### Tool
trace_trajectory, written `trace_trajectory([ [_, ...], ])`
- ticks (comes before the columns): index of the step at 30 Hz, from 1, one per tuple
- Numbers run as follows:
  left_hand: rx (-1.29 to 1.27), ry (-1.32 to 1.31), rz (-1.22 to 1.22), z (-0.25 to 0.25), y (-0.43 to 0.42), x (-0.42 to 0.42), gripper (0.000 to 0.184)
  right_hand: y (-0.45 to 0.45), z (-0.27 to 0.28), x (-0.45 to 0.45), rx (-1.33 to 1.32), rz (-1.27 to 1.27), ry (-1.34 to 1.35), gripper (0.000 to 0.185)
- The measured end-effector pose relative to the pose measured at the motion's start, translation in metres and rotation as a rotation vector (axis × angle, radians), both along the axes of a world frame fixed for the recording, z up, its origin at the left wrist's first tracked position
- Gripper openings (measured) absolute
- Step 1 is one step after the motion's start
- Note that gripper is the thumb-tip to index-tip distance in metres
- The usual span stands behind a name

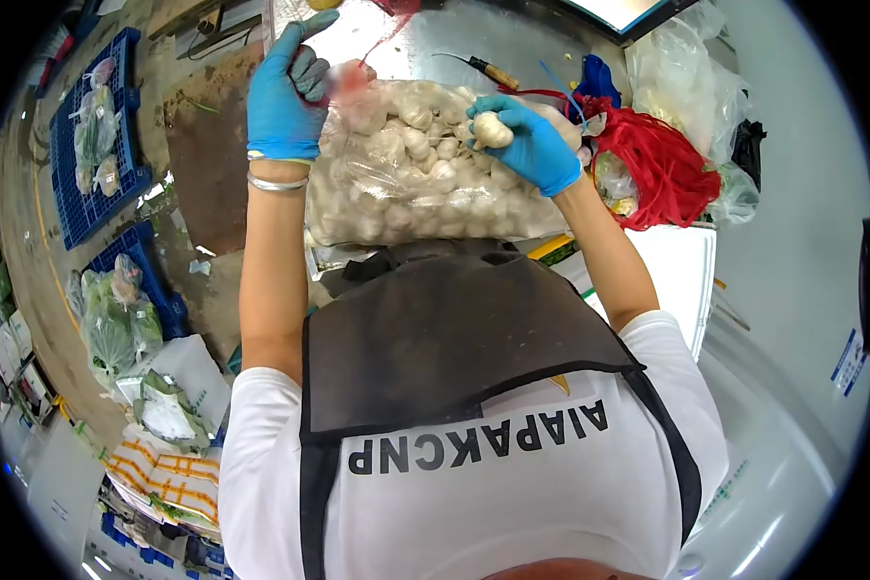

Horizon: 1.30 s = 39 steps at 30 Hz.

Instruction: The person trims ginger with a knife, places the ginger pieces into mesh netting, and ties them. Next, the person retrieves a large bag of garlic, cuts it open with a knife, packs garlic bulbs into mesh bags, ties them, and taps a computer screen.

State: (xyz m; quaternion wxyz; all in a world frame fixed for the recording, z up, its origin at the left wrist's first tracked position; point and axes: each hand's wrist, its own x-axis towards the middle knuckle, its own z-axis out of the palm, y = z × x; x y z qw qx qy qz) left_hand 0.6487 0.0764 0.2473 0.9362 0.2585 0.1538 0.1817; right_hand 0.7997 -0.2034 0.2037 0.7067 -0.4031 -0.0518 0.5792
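Note:
My right hand [530, 145], in a blue glove, grips a garlic bulb [493, 130] over the right side of a clear plastic bag [358, 208]. Many garlic bulbs [416, 145] fill this bag and show through its opening. Left of the bag's far end is my left hand [290, 97], also blue-gloved, with one finger stretched out and the others curled in. Whatever those curled fingers hold, if anything, is hidden. Close beside them is a blurred reddish patch, and a thin red strand runs from there toward red netting [396, 5] at the top edge.
On the metal table [454, 43] lies a tool with a wooden handle [493, 72]. Red mesh netting [662, 169] is heaped to the right, near a blue object [599, 79] and clear plastic bags [691, 87]. Blue pallets [68, 174] with bagged produce stand on the floor at left.

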Motion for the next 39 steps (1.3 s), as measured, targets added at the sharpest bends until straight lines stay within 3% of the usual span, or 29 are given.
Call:
trace_trajectory([
  [2, -0.071, -0.031, -0.016, -0.003, -0.001, 0.001, 0.039, 0.003, 0.017, -0.006, -0.224, 0.067, -0.590, 0.024],
  [5, -0.042, 0.021, 0.032, -0.001, -0.004, 0.002, 0.038, -0.001, -0.001, 0.029, -0.306, -0.218, -0.332, 0.019],
  [7, 0.011, 0.073, 0.073, 0.004, -0.005, -0.002, 0.037, -0.010, 0.009, 0.049, -0.323, -0.316, -0.672, 0.019],
  [8, 0.033, 0.087, 0.084, 0.006, -0.005, -0.004, 0.037, -0.011, 0.025, 0.056, -0.292, -0.216, -0.390, 0.022],
  [11, 0.057, 0.111, 0.097, 0.004, -0.007, -0.002, 0.035, 0.006, 0.058, 0.019, -0.206, 0.556, -1.086, 0.027],
  [15, 0.105, 0.149, 0.112, 0.007, -0.018, 0.009, 0.033, 0.047, 0.007, -0.058, -0.639, 0.778, -1.694, 0.045],
  [18, 0.098, 0.142, 0.115, 0.013, -0.024, 0.005, 0.032, 0.081, -0.021, -0.073, -0.610, 0.726, -1.906, 0.048],
  [21, 0.120, 0.169, 0.141, 0.011, -0.023, -0.001, 0.033, 0.086, -0.014, -0.075, -0.690, 0.742, -1.851, 0.044],
  [24, 0.106, 0.190, 0.158, 0.011, -0.023, -0.003, 0.034, 0.075, -0.022, -0.058, -0.570, 0.738, -1.760, 0.046],
  [27, 0.129, 0.171, 0.189, 0.010, -0.021, -0.012, 0.034, 0.048, -0.013, -0.037, -0.196, 0.435, -1.241, 0.053],
  [29, 0.152, 0.209, 0.207, 0.008, -0.020, -0.019, 0.033, 0.035, 0.013, -0.031, -0.131, 0.346, -1.120, 0.058],
  [31, 0.202, 0.242, 0.217, 0.012, -0.020, -0.018, 0.033, 0.011, 0.031, -0.021, -0.049, 0.279, -0.723, 0.062],
  [33, 0.282, 0.283, 0.245, 0.022, -0.027, -0.017, 0.033, -0.010, 0.042, -0.011, 0.064, 0.250, -0.046, 0.064],
  [35, 0.493, 0.417, 0.278, 0.028, -0.037, -0.012, 0.030, -0.010, 0.087, -0.026, 0.044, 0.062, 0.035, 0.063],
  [37, 0.623, 0.470, 0.246, 0.034, -0.050, -0.006, 0.029, -0.002, 0.112, -0.031, 0.212, 0.172, -0.165, 0.055],
  [39, 0.664, 0.486, 0.218, 0.042, -0.064, -0.002, 0.028, 0.020, 0.148, -0.045, 0.302, 0.308, -0.177, 0.054],
])
